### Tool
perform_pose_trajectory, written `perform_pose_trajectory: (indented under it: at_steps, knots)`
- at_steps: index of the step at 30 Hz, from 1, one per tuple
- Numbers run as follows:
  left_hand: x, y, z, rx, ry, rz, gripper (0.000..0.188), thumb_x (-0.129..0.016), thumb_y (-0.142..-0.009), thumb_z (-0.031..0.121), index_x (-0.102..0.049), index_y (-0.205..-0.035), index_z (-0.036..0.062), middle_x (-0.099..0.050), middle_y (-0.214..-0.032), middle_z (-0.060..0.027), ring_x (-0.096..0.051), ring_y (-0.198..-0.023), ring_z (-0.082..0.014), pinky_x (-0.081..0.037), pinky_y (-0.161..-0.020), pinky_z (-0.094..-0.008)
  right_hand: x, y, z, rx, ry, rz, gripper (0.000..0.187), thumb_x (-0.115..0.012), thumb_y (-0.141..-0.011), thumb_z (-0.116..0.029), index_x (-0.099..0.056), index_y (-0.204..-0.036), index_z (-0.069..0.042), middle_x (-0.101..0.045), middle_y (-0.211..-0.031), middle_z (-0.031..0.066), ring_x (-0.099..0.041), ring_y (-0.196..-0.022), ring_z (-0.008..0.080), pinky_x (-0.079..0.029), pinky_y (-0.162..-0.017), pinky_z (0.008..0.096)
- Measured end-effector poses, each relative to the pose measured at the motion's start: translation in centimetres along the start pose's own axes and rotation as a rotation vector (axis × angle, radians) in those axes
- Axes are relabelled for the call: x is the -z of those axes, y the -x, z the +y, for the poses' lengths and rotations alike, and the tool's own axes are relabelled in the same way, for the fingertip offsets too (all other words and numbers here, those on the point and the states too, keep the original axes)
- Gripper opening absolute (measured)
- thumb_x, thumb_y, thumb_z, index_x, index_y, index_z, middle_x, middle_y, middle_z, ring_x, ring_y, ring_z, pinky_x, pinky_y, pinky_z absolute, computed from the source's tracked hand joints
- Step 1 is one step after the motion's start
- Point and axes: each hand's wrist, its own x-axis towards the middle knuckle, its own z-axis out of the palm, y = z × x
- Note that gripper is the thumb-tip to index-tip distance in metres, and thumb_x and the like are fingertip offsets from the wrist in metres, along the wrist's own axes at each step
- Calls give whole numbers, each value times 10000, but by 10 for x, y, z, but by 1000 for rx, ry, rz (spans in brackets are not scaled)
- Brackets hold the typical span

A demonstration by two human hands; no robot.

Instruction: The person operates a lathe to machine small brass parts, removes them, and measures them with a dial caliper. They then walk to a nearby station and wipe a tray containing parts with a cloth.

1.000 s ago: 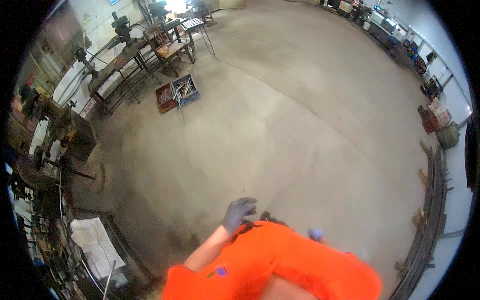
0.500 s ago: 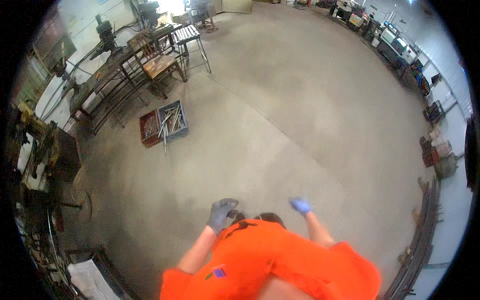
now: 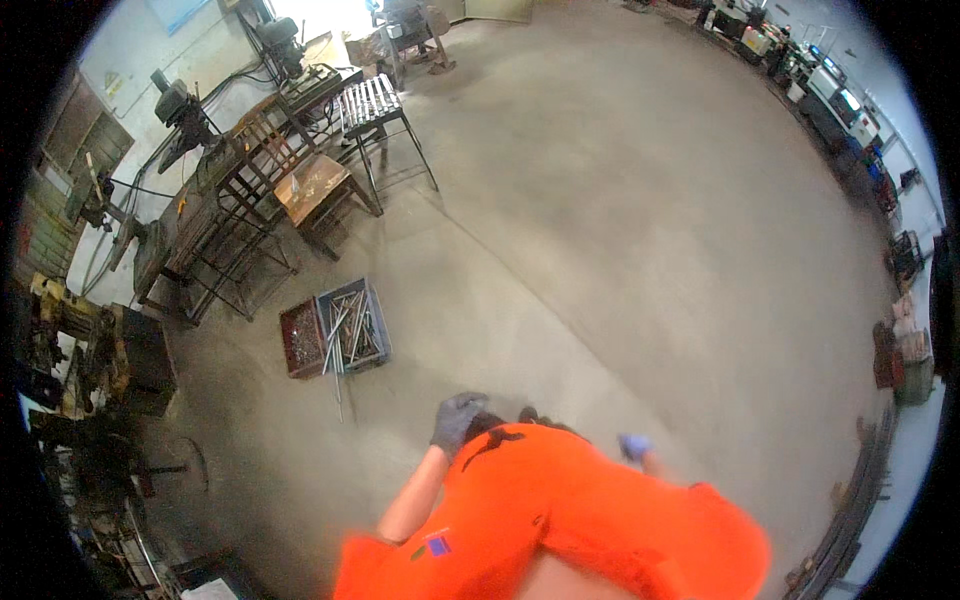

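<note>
My left hand (image 3: 459, 420), in a grey glove, hangs in front of my orange shirt (image 3: 540, 500), its fingers loosely bent with nothing visible in them. My right hand (image 3: 633, 446), in a blue glove, is smeared by motion and partly hidden behind the shirt, so its fingers cannot be made out. Ahead and to the left, on the floor, stands a grey-blue crate (image 3: 378, 340) of metal rods (image 3: 350, 325), several poking out over its near edge. Against it sits a reddish-brown crate (image 3: 288, 345) filled with small metal pieces. Both hands are apart from the crates.
Beyond the crates stand a wooden chair (image 3: 315, 188), a metal stool (image 3: 395, 128) with bars on top, and a long workbench (image 3: 205, 205) carrying drill-like machines (image 3: 180, 108). Dark machinery (image 3: 140, 360) lines the left. Long metal stock (image 3: 850, 500) lies along the right wall.
The crates, chair and stool appear lower and closer in view. My left hand has shifted slightly right, while my right hand has moved right and down, now partly behind the shirt.
</note>
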Motion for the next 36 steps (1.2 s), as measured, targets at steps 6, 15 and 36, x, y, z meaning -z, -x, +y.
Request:
perform_pose_trajectory:
  at_steps: [6,15,36]
  knots:
    - [27,-182,80,38,295,77,274,-606,-811,131,-595,-1047,-8,-619,-886,-98,-605,-739,-171,-508,-687,-296,348,-183,-247,244,-497,407,256,-618,-801,-278,-647,-732,-33,-591,-665,46,-527,-629,124,-442,-602,297]
    - [40,-476,280,-54,178,-50,365,-609,-811,166,-561,-1108,-41,-647,-868,-128,-635,-795,-202,-519,-738,-340,467,-345,-403,162,-486,250,256,-607,-822,-296,-638,-763,-49,-626,-715,50,-567,-617,147,-456,-572,301]
    - [105,-1001,613,-24,18,350,356,-593,-841,326,-649,-936,-13,-643,-785,-57,-544,-705,-113,-427,-608,-279,1056,-825,-896,352,-373,214,303,-653,-802,-301,-667,-910,-18,-649,-779,55,-600,-670,157,-496,-603,286]
